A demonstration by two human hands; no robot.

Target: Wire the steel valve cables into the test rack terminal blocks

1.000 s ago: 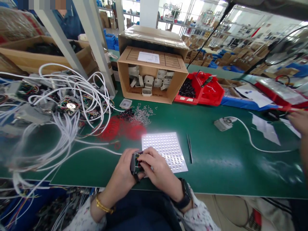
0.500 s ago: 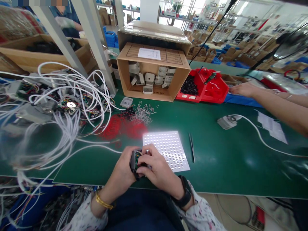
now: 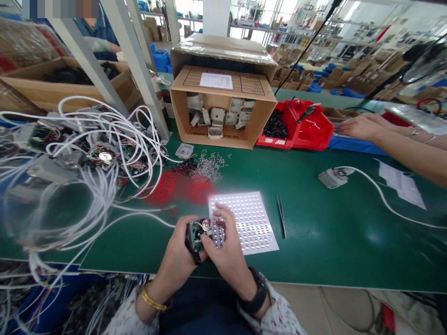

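Note:
My left hand [image 3: 179,249] is wrapped round a small dark device housing [image 3: 190,242]. Its open face shows a green circuit board [image 3: 199,232] with wires. Beside it, my right hand [image 3: 228,246] has its fingers apart, the thumb tip touching the board and the forefinger raised over the sheet. A white cable [image 3: 153,212] reaches the far side of my left hand. Under the right fingers lies a silver-white sheet with rows of round shiny dots [image 3: 256,218]. Tweezers [image 3: 281,217] rest to the right of this sheet.
Red rings [image 3: 167,186] and small metal pins [image 3: 209,166] are heaped ahead. Cabled units [image 3: 101,156] crowd the left. A carton [image 3: 178,116] of grey housings and red bins [image 3: 314,135] stand behind. At right are a cabled grey housing [image 3: 333,178] and another person's hands [image 3: 359,128].
My right hand has opened away from the device, its fingers lifting and spreading. More of the circuit board now shows. The device has tilted slightly in my left hand.

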